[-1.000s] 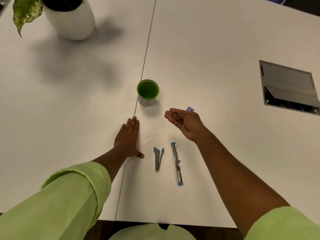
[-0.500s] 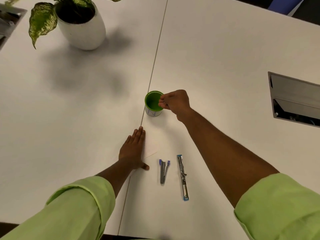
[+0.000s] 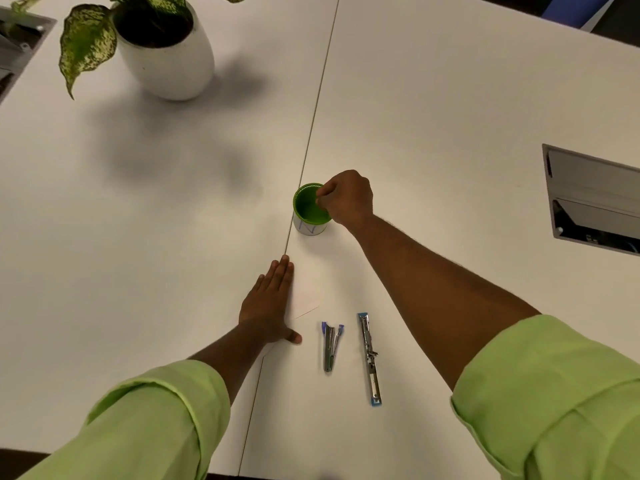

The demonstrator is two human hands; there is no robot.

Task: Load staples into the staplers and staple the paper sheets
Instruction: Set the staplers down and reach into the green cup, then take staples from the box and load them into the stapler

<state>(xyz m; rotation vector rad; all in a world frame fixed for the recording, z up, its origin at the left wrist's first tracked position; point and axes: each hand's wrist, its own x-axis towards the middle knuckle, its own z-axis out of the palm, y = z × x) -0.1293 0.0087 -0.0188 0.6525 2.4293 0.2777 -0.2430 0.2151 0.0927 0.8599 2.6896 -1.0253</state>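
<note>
The left hand (image 3: pixel 270 306) lay flat, fingers straight, on the paper (image 3: pixel 306 294). The right hand (image 3: pixel 346 199) hovered with curled fingertips over the cup (image 3: pixel 304 211); whether it pinched anything, I couldn't tell. Both staplers (image 3: pixel 330 346) lay open nearby, seemingly unloaded; stapling remained.

white table (image 3: pixel 433 98), potted plant (image 3: pixel 166 53)
</note>
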